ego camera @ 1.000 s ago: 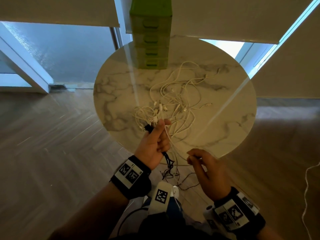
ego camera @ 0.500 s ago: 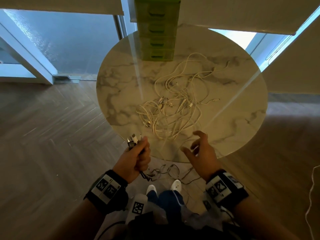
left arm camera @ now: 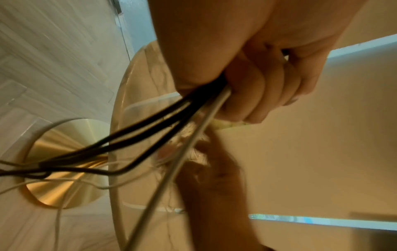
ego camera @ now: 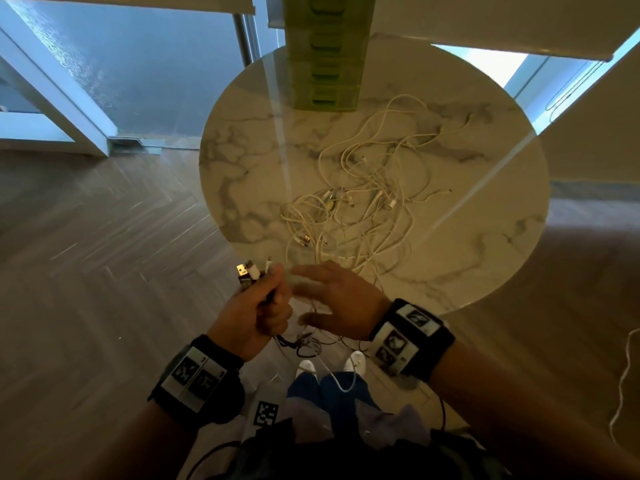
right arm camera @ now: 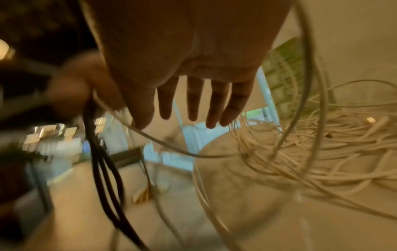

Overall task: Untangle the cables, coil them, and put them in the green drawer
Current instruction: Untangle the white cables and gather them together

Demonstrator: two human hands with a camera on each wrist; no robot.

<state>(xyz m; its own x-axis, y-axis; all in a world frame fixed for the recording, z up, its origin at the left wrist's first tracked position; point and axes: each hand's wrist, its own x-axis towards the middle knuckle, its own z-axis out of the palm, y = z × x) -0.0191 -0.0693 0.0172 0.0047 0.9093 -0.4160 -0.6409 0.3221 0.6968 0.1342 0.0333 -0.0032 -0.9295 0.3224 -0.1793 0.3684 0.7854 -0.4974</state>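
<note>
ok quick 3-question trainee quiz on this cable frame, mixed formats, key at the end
1. True or false: the left hand grips a bundle of cables.
2. The right hand is: A) pinching a plug B) open, fingers spread C) pulling a drawer.
3. Fill in: the white cable tangle lies on the ____ table, in front of the green drawer unit.

Key: 1 true; 2 B; 3 marble.

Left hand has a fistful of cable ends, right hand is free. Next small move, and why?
Probably bring the right hand in to pinch one black cable just below the left hand and run along it. The left hand grips several plug ends, the cables dangle tangled toward the floor, and the right hand's fingers are straight, holding nothing.
</note>
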